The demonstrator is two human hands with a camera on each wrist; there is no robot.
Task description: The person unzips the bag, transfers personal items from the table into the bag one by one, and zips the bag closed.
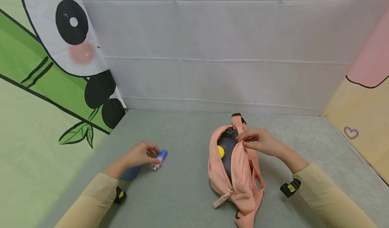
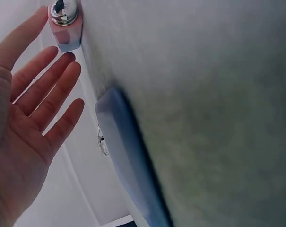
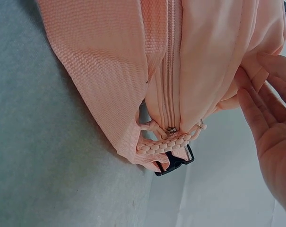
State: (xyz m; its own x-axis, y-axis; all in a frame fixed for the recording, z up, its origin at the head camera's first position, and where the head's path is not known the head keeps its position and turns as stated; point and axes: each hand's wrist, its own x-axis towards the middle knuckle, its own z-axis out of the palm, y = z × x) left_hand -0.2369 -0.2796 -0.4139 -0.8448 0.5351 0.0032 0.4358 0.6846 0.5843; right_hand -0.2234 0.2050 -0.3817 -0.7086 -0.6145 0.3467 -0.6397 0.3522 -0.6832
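My left hand (image 1: 138, 157) reaches over a small tube (image 1: 161, 158) that fades from blue to pink with a round silver end. Its fingers are spread around the tube, and in the left wrist view the thumb tip is near the silver end; contact is unclear. Beneath that hand lies a flat blue item (image 1: 130, 173), partly hidden. My right hand (image 1: 262, 142) pinches the edge of the opening of a pink sling bag (image 1: 244, 170). The bag gapes wide, showing a grey lining and a yellow round object (image 1: 221, 152) inside.
A braided zip pull (image 1: 223, 198) hangs at the bag's near end, and a strap with a black buckle (image 3: 173, 163) trails from the bag. Everything lies on a grey table (image 1: 182, 194). Behind it rises a pale cloth wall (image 1: 212, 52), with printed panels on both sides.
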